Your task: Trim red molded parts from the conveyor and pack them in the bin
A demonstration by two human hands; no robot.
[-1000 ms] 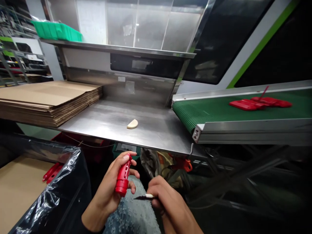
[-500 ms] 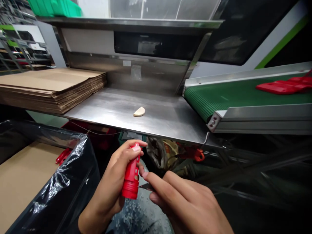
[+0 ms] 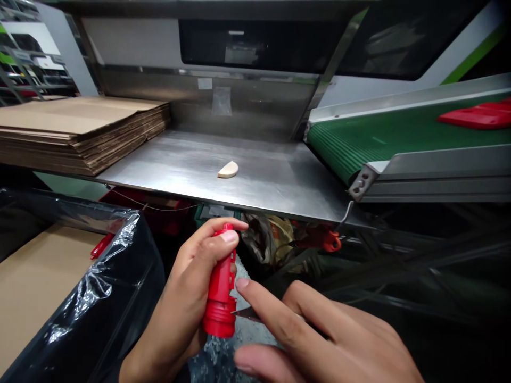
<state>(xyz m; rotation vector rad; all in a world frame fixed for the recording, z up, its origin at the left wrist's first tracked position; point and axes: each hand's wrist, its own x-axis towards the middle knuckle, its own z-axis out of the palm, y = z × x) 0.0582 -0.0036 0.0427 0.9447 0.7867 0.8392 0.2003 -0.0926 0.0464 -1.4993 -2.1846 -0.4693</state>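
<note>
Left grip (image 3: 187,287) holds the red tube (image 3: 219,284), ribbed end (image 3: 219,322) exposed below.

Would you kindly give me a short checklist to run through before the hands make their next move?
1. Red part held in the left hand: ok.
2. Knife held in the right hand: ok.
3. Knife tip touching the red part: cannot tell; it shows at the lower, ringed end.
4. Left hand wholly clear of the knife: cannot tell, partly hidden.
5. Pale half-round piece on the bench, apart from both hands: ok.
</note>
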